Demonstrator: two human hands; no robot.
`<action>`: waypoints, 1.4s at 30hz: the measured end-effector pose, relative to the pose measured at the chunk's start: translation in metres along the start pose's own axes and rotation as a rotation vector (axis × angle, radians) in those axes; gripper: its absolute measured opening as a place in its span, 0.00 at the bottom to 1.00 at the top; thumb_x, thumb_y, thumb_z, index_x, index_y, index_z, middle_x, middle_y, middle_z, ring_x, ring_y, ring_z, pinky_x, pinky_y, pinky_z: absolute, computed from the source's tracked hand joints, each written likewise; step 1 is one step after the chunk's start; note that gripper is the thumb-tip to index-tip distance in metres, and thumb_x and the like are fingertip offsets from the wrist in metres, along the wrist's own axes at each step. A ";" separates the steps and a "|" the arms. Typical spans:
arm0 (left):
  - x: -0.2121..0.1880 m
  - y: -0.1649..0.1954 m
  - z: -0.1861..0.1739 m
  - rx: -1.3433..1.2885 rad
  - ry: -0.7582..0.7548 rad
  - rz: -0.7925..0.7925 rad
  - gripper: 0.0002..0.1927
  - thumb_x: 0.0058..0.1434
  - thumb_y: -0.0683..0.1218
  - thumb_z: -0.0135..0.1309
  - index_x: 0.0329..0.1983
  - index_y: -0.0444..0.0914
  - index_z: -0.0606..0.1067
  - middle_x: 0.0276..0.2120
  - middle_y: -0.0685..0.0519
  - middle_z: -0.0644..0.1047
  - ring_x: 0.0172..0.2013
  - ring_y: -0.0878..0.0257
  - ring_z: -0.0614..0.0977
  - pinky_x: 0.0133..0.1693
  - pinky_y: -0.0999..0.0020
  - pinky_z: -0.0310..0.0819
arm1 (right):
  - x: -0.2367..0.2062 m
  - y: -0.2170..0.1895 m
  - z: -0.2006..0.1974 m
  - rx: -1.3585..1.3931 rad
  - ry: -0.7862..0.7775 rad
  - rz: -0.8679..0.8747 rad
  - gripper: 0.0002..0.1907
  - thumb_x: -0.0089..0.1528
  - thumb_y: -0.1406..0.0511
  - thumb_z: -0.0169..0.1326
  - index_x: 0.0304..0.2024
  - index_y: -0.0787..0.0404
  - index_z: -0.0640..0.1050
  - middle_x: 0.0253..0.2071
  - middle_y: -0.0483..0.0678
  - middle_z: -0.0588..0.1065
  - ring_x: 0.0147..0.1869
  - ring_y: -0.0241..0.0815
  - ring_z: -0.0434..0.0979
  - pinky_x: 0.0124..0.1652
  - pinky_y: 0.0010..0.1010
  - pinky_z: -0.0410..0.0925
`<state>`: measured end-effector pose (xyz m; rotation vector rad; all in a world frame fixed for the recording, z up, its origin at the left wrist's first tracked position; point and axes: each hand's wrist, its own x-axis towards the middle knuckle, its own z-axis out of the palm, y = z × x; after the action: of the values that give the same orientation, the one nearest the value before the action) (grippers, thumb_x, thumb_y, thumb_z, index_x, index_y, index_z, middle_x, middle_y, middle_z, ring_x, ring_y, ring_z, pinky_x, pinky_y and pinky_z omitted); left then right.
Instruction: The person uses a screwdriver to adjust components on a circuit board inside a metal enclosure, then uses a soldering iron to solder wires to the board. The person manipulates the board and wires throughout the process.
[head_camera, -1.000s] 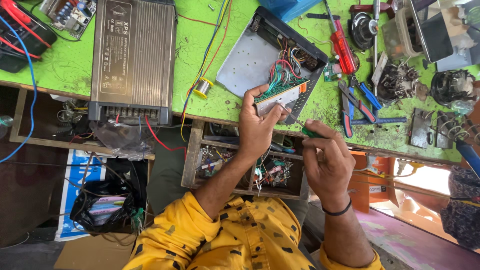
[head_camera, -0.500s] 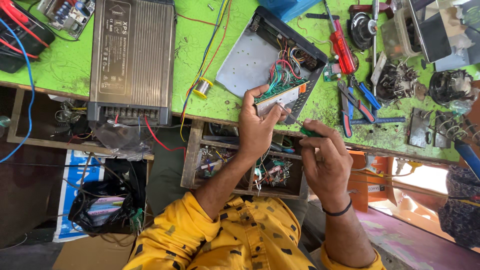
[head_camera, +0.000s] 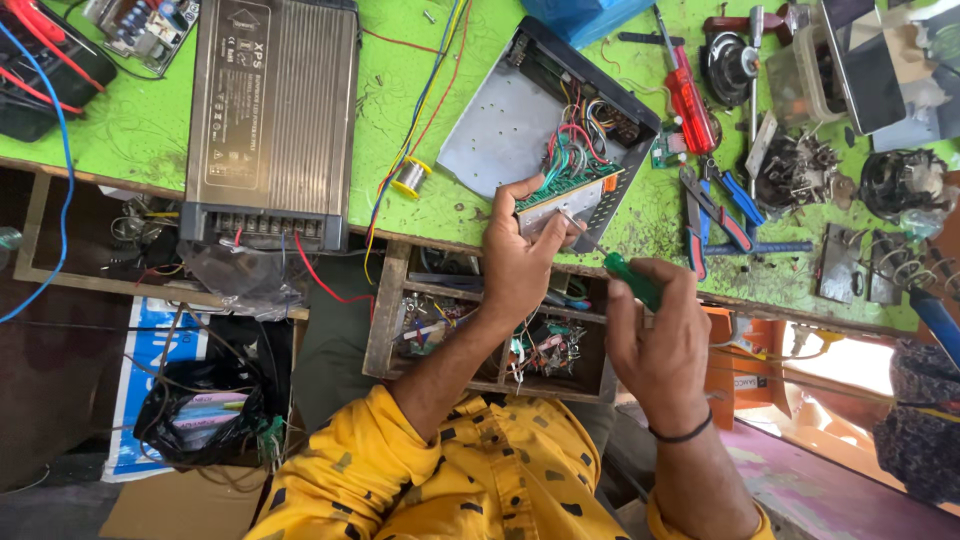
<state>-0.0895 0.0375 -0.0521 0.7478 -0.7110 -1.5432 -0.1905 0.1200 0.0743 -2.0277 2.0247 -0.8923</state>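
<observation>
The open metal box (head_camera: 520, 125) lies on the green table (head_camera: 400, 120), close to the table's front edge. It is full of wires in many colours, and a green board sits at its near end. The left hand (head_camera: 520, 255) is on that near end of the box. Its fingers are bent around the box edge and hold it tight, with the thumb up on top by the green board. The right hand (head_camera: 655, 345) is just to the right of the box and a little below it, past the table's front edge. Its fingers are curled shut around a green screwdriver (head_camera: 632, 282). The thin tip of the screwdriver points at the near corner of the box, but I cannot tell if it touches.

To the left of the box lies a big grey ribbed box (head_camera: 270, 110) with small wires at its front. Between the two boxes sits a little spool of wire (head_camera: 409, 177). To the right of the open box lie a red screwdriver (head_camera: 690, 100) and pliers (head_camera: 715, 210) with red and blue handles. Under the open box, below the table edge, a wooden tray (head_camera: 385, 320) holds small parts and wires.
</observation>
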 end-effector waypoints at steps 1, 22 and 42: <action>0.000 0.001 0.000 0.006 -0.005 0.005 0.20 0.70 0.33 0.48 0.64 0.29 0.61 0.44 0.43 0.80 0.42 0.62 0.85 0.45 0.69 0.84 | 0.000 -0.001 -0.002 0.038 -0.002 0.014 0.12 0.71 0.66 0.56 0.52 0.66 0.70 0.42 0.55 0.81 0.44 0.51 0.84 0.43 0.36 0.73; -0.001 0.002 -0.001 0.079 -0.020 0.047 0.20 0.70 0.33 0.48 0.63 0.30 0.61 0.44 0.43 0.80 0.41 0.62 0.86 0.44 0.68 0.85 | 0.018 -0.014 -0.016 -0.373 -0.072 -0.014 0.15 0.68 0.60 0.61 0.40 0.63 0.72 0.27 0.54 0.76 0.30 0.56 0.77 0.31 0.47 0.68; 0.001 0.006 -0.002 0.050 -0.029 0.014 0.20 0.71 0.34 0.47 0.64 0.29 0.60 0.44 0.41 0.79 0.41 0.61 0.85 0.45 0.68 0.84 | 0.022 0.000 -0.016 -0.297 -0.194 0.234 0.15 0.68 0.57 0.56 0.43 0.63 0.72 0.29 0.59 0.77 0.34 0.61 0.79 0.35 0.49 0.69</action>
<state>-0.0848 0.0363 -0.0485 0.7576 -0.7767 -1.5313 -0.1998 0.1039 0.0942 -1.8655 2.3282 -0.3542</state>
